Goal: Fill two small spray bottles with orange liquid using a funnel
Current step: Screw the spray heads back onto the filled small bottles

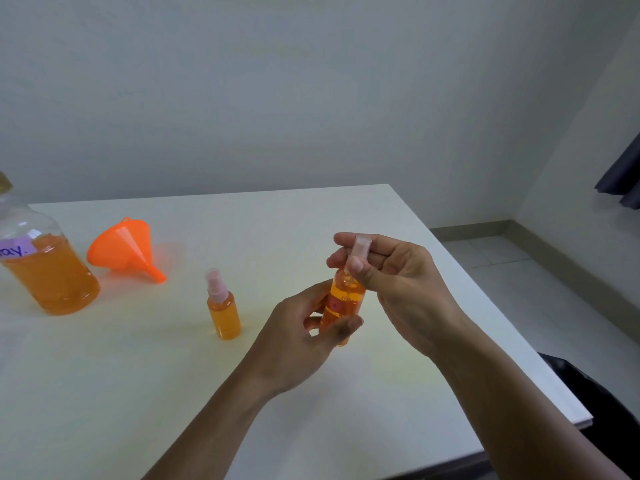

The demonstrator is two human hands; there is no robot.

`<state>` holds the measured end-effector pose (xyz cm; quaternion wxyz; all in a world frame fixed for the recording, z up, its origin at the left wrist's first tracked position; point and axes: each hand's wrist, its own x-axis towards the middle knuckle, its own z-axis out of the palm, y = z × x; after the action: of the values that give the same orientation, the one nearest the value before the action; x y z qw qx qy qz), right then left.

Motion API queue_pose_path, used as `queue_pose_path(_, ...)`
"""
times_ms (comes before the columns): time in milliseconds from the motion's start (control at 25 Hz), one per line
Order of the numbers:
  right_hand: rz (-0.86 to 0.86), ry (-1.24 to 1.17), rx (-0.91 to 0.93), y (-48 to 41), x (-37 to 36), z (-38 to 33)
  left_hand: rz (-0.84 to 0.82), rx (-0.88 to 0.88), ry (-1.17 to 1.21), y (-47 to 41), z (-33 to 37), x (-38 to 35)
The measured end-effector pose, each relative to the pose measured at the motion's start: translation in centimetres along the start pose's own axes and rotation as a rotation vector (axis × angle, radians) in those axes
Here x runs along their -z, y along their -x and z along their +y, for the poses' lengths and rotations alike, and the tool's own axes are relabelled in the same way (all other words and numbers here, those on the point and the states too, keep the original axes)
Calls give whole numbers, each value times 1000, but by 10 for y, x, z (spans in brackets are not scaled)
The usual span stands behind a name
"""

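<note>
The left hand (pixel 304 336) curls its fingers round the lower part of a small spray bottle (pixel 343 303) filled with orange liquid, holding it upright above the white table (pixel 311 209). The right hand (pixel 391 278) pinches the clear cap (pixel 360 252) on the bottle's top between thumb and fingers. Left of the held bottle, a second filled spray bottle (pixel 223 311) stands on the table. Farther left lies the orange funnel (pixel 124 247) on its side, with the big bottle (pixel 45 261) of orange liquid beyond it.
</note>
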<state>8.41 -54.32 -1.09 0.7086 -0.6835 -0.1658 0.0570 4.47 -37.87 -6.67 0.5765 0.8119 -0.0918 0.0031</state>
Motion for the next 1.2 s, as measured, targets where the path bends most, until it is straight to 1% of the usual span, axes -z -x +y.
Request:
queue_pose_path(80, -29, -35, -19, 2, 0, -1, -5, 9, 34, 0, 0, -1)
queue_pose_path(160, -4, 5, -22, 2, 0, -1, -8, 12, 16, 0, 0, -2)
queue_pose_path(280, 137, 284, 17, 0, 3, -2, -20, 2, -32, 4, 1, -2)
queue_pose_path(440, 176, 488, 61, -2, 2, 0, -7, -19, -72, 4, 3, 1)
queue_pose_path(520, 199, 473, 103, -3, 1, -2, -6, -20, -77, 3, 1, 4)
queue_pose_path(600, 226, 389, 105, -6, 7, -8, -40, -5, -82, 5, 0, 4)
queue_pose_path(720, 208, 340, 58, -7, 25, -17, -77, 23, -57, 8, -2, 4)
queue_pose_path(840, 207, 266, -57, -7, 43, -11, -67, 37, 28, 8, -1, 9)
queue_pose_path(920, 185, 269, -142, -7, 48, 2, -44, 29, 37, 8, 0, 12)
queue_pose_path(1120, 5, 547, -321, 0, 47, 42, -4, -12, 52, 5, 7, 12)
queue_pose_path(1200, 4, 613, -338, 4, 50, 48, -6, -47, 83, 3, 8, 11)
